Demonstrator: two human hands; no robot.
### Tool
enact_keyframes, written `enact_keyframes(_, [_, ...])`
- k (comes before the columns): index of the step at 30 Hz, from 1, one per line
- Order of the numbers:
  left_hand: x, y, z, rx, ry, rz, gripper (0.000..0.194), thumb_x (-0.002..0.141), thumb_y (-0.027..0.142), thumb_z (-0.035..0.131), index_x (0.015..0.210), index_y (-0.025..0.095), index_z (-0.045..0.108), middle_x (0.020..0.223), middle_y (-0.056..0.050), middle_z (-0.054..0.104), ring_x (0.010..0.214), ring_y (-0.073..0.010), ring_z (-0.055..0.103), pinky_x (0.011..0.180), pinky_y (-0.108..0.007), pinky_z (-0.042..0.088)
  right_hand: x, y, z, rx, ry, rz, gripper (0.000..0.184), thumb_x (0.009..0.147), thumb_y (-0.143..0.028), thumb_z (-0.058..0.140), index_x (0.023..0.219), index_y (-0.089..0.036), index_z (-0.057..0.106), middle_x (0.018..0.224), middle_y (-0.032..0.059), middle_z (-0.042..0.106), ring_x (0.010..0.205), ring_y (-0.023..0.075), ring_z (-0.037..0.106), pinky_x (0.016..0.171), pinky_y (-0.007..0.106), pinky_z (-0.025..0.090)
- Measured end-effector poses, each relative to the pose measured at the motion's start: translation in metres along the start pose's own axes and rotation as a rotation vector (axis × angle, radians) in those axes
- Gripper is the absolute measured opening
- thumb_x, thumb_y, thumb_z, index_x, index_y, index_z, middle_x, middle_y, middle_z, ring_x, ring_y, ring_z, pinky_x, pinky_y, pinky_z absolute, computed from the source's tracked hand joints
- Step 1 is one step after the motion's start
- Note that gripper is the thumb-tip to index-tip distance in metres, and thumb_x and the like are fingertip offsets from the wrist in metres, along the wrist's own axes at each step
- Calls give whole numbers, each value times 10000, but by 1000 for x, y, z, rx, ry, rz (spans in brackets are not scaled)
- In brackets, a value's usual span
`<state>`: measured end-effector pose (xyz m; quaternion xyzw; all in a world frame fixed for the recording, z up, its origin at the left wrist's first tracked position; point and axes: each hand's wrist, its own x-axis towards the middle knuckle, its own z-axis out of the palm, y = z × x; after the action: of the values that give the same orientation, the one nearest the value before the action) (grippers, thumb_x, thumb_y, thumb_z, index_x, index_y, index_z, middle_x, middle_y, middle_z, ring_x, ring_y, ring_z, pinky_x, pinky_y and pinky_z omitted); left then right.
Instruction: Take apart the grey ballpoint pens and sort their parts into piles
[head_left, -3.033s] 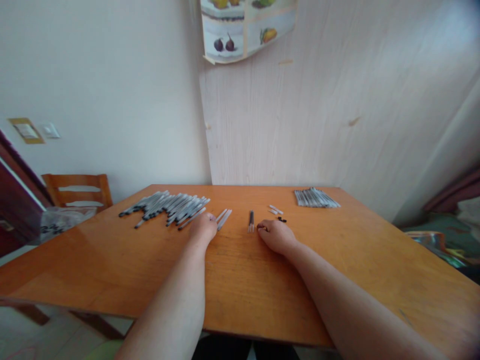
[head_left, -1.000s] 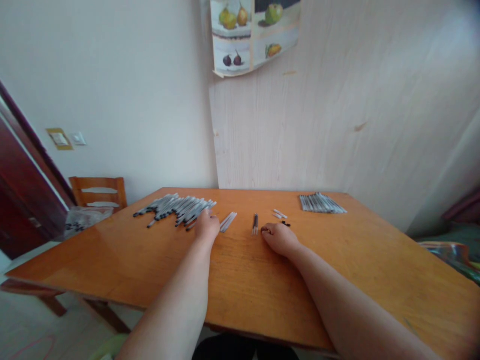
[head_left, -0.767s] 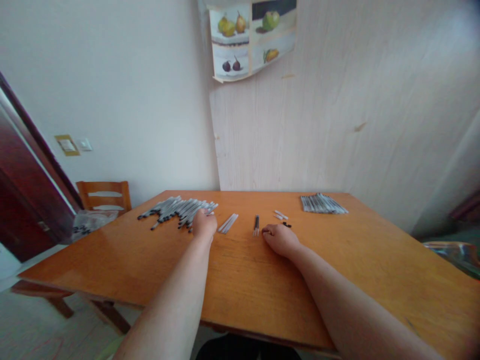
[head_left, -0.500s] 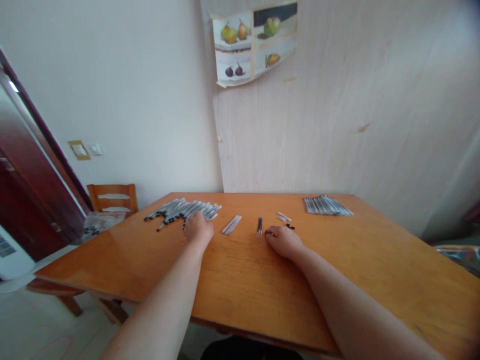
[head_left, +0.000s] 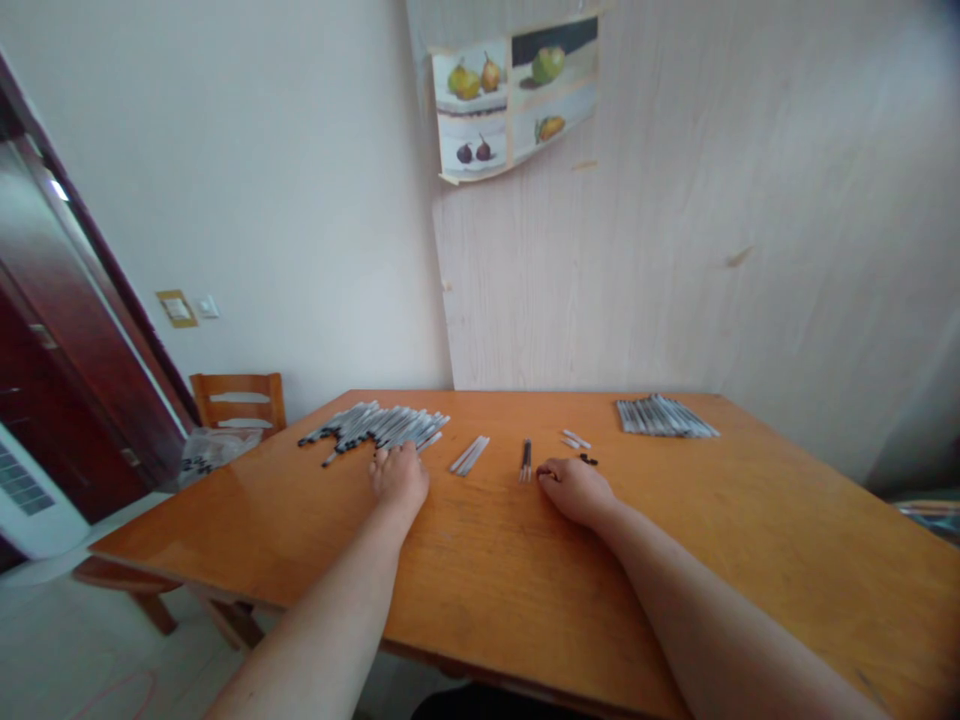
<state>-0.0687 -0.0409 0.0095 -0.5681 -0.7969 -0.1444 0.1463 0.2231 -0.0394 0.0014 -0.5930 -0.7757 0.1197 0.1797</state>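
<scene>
My left hand is at the near right edge of a pile of clear pens with black ends. Its fingers are a little apart, and I see nothing held in them. My right hand rests on the table with its fingers curled closed; whatever they may hold is hidden. Just left of it lie a few thin dark refills with pale tips. Between the hands is a small group of pale clear tubes. Small black caps and a few short whitish pieces lie just beyond my right hand.
Clear pens with dark cores lie in a neat row at the back right of the wooden table. A wooden chair with a plastic bag stands at the left. Behind the table is a wall with a fruit picture.
My left hand has drawn back slightly from the pen pile, and its fingers have spread. My right hand stays curled beside the refills. The whole view has shifted a little.
</scene>
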Motion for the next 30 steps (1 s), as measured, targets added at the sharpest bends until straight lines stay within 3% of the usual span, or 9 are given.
enact_keyframes(21, [2,-5,9,-34,27,1,260,857,298,474,1039,218,642,1138,-137,628,1145,-325,501,932,-456,395,1,2,3,-17,2,-11,297,890,-306,430,933,-230,714,968,68,719,908,193,635,716,266,398])
enact_keyframes(30, [9,-8,16,-28,8,41,272,845,246,477,1046,172,643,1062,-152,646,1012,-286,600,867,-368,452,1,2,2,-39,1,-19,298,891,-292,423,920,-228,712,971,67,723,894,190,638,708,267,392])
